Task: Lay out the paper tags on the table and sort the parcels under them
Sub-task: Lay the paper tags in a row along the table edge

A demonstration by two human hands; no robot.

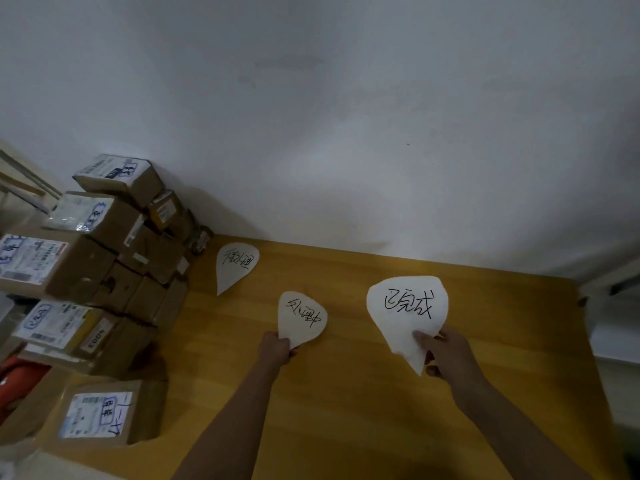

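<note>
The left grip (275, 349), just left of the frame's centre, pinches the lower edge of the middle tag (302, 317), a white teardrop-shaped paper with black handwriting. The tag spreads up and right from the fingers over the wooden table (346, 427); whether it touches the wood cannot be told. The right grip (446, 355), right of centre, holds the big tag (407, 306) near its pointed lower end, thumb on the written face and fingers curled behind. This tag is raised and faces the camera. The two held tags are side by side and apart.

The far tag (236, 266) lies flat on the table, up and left of the middle tag and near the wall (311, 98), its point toward the lower left, with no hand on it.

The parcels (114, 254), brown cartons with white labels, are stacked at the left of the frame against the wall, just beside the far tag. One more box (100, 414) sits at lower left, in front of the stack. A red thing (17, 379) shows at the left edge, mostly hidden
</note>
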